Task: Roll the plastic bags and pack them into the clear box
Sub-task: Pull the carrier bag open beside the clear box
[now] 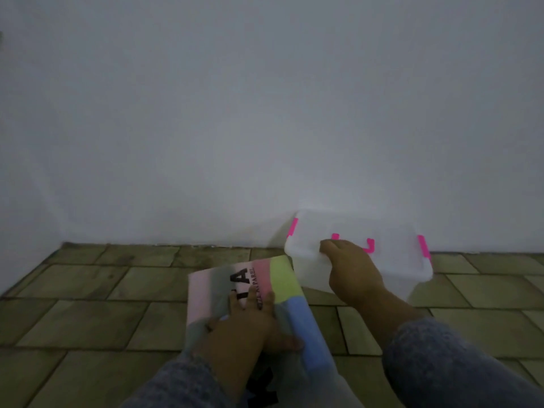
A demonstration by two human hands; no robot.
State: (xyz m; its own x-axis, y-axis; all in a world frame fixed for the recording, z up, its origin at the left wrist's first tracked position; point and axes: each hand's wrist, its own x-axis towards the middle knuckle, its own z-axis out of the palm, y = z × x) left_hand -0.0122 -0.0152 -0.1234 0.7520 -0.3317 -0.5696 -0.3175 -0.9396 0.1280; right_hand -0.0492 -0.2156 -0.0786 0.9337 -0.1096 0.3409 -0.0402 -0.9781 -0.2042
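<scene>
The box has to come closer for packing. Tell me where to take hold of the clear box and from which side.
Take the near long rim of the clear box, from the person's side, where the right hand curls its fingers over it. That rim juts out as a lip facing the person; pink latches occupy the short ends, and the far side is by the wall.

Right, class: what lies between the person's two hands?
In the head view, between the left hand and the right hand gripping the clear box lie the plastic bag's green and blue panels, then a strip of tiled floor.
</scene>
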